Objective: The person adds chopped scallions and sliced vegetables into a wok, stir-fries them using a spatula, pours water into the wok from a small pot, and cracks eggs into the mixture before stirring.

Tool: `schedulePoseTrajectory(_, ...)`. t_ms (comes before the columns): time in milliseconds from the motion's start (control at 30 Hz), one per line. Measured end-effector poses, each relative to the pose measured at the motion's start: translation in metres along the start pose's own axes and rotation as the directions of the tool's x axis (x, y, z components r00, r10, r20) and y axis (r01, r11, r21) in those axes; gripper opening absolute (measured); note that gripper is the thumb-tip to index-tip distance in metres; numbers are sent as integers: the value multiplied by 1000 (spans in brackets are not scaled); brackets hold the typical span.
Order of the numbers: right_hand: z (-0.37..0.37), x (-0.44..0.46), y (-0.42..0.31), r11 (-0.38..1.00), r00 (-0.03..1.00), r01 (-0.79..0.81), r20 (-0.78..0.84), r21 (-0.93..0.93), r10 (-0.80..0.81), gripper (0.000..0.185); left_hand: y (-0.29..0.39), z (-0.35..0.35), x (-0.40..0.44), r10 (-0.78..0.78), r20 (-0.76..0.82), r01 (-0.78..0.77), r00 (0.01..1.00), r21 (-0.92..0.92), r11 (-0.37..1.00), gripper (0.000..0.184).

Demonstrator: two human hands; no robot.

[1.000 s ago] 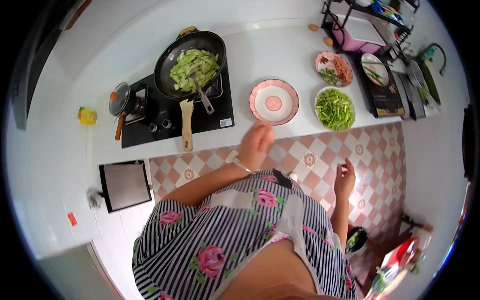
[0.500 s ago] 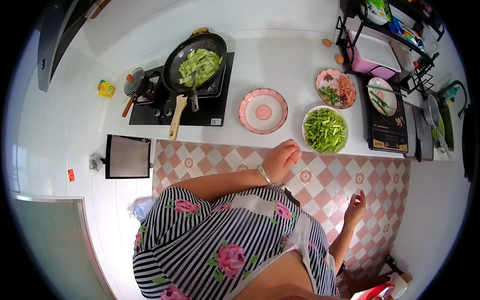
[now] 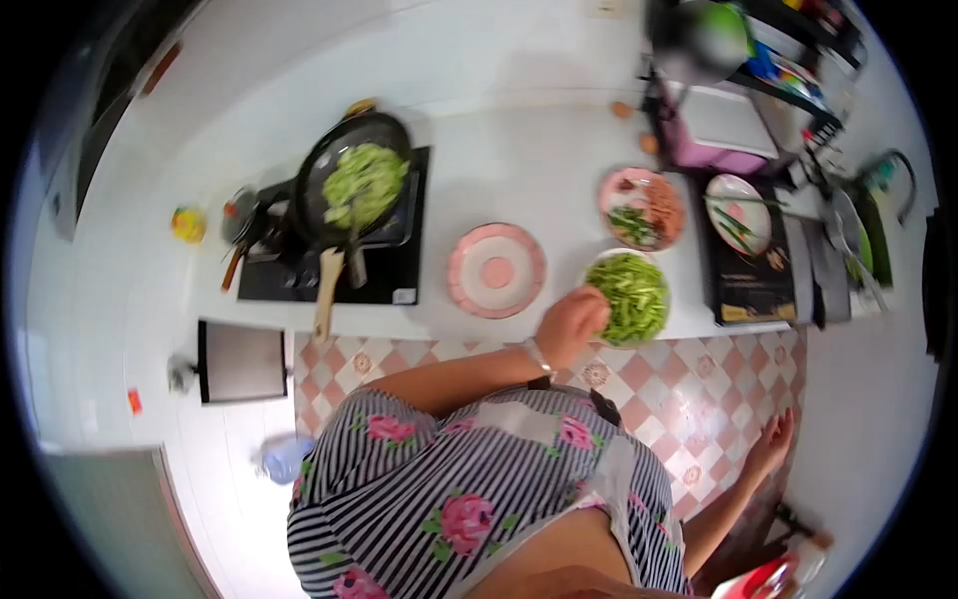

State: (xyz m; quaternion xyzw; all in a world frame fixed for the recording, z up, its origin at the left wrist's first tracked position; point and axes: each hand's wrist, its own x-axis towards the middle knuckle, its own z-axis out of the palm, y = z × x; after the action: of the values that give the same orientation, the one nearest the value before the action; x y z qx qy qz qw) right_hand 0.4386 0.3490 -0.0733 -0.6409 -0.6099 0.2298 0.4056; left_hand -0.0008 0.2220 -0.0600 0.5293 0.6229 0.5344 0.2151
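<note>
My left hand [image 3: 574, 321], with a bracelet at the wrist, is held over the counter's front edge with its fingers curled in. It overlaps the left rim of a bowl of cut green stalks [image 3: 634, 298]; I cannot tell whether it touches the bowl. Nothing shows in its fingers. Far to the right, my right hand [image 3: 770, 442] hangs over the tiled floor, fingers loosely bent and apart, holding nothing visible. A pink-rimmed plate [image 3: 462, 290] lies left of my left hand. Behind the bowl stands a plate of chopped ingredients [image 3: 661, 207].
At the left, a wok [image 3: 311, 195] of sliced green vegetable, with a spatula [image 3: 357, 262] in it, sits on the black stove [image 3: 274, 285]. A small lidded pot [image 3: 239, 212] is beside it. An induction cooker [image 3: 753, 295] carries another plate [image 3: 728, 190] at the right.
The camera view has shifted. My left hand has moved to the bowl of green stalks, fingers still curled. My right hand has swung out to the right.
</note>
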Motion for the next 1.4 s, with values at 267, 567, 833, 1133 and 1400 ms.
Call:
schedulePoseTrajectory(267,-20,84,-20,995,992,97,-80,-3,-97,34,-5,18,22,-86,-26,86,996,34,996,28)
schedulePoseTrajectory(567,-73,283,22,969,975,196,-77,-152,-209,35,34,128,64,-177,-89,185,980,90,979,29)
schedulePoseTrajectory(833,-46,522,124,434,942,257,124,-864,-311,68,87,195,85,-234,-152,264,960,231,936,25)
schedulePoseTrajectory(1133,-19,671,221,233,891,287,348,-929,291,94,108,205,39,-334,-326,448,884,391,804,24)
schedulePoseTrajectory(1400,-4,643,193,869,296,-460,892,-180,342,37,100,212,7,-411,-356,532,839,376,759,30)
